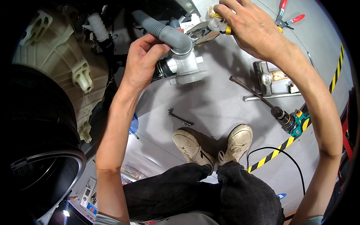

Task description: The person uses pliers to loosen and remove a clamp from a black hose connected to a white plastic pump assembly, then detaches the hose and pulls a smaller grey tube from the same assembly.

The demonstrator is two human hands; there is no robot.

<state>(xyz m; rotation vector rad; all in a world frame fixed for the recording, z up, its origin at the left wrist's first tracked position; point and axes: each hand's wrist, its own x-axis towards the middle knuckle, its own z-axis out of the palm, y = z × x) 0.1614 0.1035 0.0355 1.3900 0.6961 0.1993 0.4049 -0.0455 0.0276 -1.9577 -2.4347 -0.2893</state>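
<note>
My left hand (144, 58) pinches a grey corrugated hose (170, 35) at its bend, thumb on the near side. Below the bend the hose meets a whitish plastic housing (185, 62) with stub pipes and a round flange; a black hose (162, 68) with a clamp joins its left side. My right hand (255, 28) is closed round pliers (215, 27) with yellow on the handles. Their jaws are at a wire clamp (193, 36) beside the grey hose's bend; whether they grip it I cannot tell.
A tub-like plastic part (56, 56) and a large black ring (48, 168) fill the left. On the floor lie a hammer (265, 78), a power drill (294, 120) with a long bit, a metal bar (272, 96), red-handled pliers (287, 20) and a small black tool (180, 117).
</note>
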